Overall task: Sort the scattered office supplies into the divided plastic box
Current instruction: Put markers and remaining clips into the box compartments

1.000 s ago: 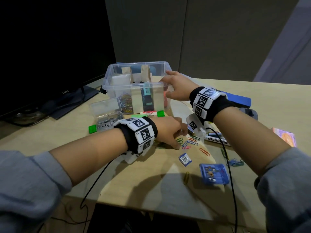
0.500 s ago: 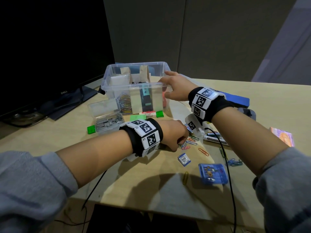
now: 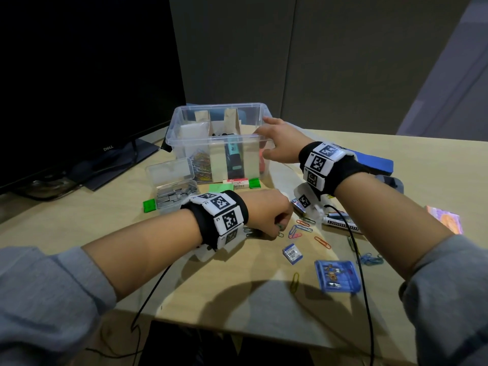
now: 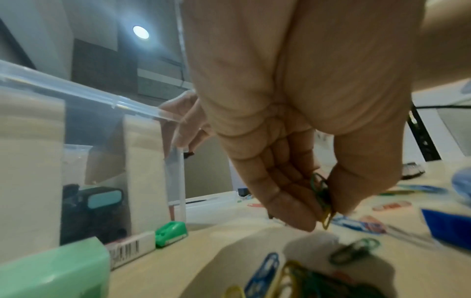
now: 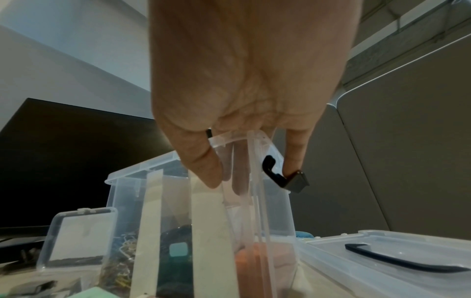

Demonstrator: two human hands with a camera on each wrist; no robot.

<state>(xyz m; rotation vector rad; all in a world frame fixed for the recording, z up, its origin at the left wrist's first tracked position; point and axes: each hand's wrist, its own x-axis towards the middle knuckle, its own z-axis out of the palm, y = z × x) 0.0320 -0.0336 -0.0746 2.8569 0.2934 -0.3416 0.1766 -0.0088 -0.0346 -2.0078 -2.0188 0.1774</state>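
1. Left hand (image 4: pixel 293 161), above the wooden table (image 3: pixel 237 307), pinches green and yellow wire paper clips (image 4: pixel 322 199), hanging lengthwise downward.
2. Right hand (image 3: pixel 280 142) grips the near right corner rim of the clear plastic box (image 3: pixel 198 143), cardboard-divided, at the table's far side.

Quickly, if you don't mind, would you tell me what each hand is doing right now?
Left hand: closed, pinching a few coloured wire paper clips.
Right hand: gripping the right end wall of the clear divided plastic box, thumb inside, fingers outside.
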